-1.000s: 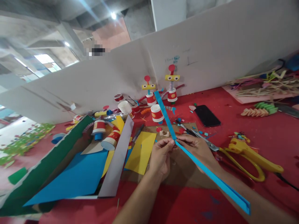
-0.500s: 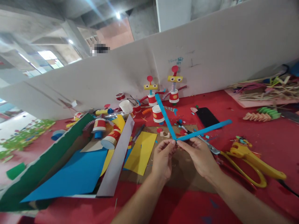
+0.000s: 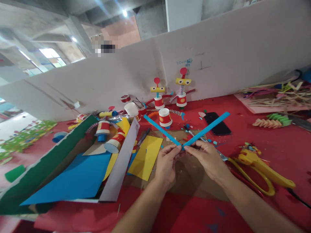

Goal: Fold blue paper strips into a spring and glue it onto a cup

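My left hand (image 3: 167, 163) and my right hand (image 3: 206, 158) meet over a brown cardboard sheet (image 3: 191, 179), each pinching the corner where two blue paper strips join. One blue strip (image 3: 161, 130) runs up and to the left from the pinch. The other blue strip (image 3: 206, 128) runs up and to the right, ending over a black phone (image 3: 218, 127). Together they form a V. Both hands are closed on the joint.
Yellow-handled scissors (image 3: 261, 168) lie right of my hands on the red table (image 3: 267, 136). Paper-cup robot figures (image 3: 181, 90) stand against a white board. A red cup (image 3: 165, 117), yellow paper (image 3: 145, 157), blue paper (image 3: 73, 181) and a green-edged box (image 3: 46, 168) sit left.
The strip trailing toward me swung up and to the right. The other strip tipped from pointing away to leaning left. My hands stayed pinched at the joint.
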The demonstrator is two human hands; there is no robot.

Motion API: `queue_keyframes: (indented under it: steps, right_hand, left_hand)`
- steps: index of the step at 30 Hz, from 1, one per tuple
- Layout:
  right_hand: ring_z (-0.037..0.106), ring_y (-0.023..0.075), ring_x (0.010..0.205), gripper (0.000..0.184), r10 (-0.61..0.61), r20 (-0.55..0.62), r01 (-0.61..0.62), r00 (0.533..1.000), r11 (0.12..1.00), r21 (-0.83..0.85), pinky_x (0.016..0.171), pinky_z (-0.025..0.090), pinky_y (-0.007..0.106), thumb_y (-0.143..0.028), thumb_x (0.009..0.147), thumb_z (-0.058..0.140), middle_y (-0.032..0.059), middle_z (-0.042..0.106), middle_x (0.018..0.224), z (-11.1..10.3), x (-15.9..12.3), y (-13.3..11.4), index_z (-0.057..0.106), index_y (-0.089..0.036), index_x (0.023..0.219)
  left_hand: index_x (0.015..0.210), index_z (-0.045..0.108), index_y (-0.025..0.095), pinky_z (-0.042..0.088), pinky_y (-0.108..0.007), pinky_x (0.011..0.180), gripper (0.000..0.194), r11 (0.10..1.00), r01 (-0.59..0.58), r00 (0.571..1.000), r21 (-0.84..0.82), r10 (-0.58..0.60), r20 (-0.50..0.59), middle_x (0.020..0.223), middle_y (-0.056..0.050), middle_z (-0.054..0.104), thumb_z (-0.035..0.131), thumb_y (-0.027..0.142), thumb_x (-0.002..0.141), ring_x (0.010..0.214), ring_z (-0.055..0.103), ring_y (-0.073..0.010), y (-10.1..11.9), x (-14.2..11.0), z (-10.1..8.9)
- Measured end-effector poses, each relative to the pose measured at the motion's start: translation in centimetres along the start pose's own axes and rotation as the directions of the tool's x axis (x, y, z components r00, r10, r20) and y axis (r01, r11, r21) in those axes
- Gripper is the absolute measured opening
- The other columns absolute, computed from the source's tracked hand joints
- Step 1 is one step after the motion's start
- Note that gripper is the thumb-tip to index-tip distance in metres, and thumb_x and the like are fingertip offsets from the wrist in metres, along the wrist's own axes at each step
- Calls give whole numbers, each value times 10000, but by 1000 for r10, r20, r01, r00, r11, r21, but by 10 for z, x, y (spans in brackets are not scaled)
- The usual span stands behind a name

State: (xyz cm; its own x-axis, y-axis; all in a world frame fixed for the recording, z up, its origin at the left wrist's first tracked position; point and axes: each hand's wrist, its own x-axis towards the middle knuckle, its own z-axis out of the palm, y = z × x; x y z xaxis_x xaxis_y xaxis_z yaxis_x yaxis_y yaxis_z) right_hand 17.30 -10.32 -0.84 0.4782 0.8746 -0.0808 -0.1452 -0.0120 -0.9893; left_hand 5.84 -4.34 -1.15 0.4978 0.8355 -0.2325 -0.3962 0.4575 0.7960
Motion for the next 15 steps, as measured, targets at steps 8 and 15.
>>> queue_keyframes:
  steps: [8,15]
  right_hand:
    - [570,145,633,216,-15,49,16,999,999,-30,621,443,281,-390,687,720,-3,660,684,-7,5,4,669,-184,726]
    - [651,216,847,265,-77,88,73,993,996,45,794,496,344,-397,734,691,47,718,893,1,1,9,694,-206,917]
  left_hand:
    - [674,691,118,495,-233,674,160,993,38,999,112,-41,30,660,-37,678,792,220,605,599,615,-106,7,-3,3]
    - [670,688,134,501,-246,733,154,999,-28,999,20,29,-19,688,-28,692,790,234,613,666,644,-118,4,-5,6]
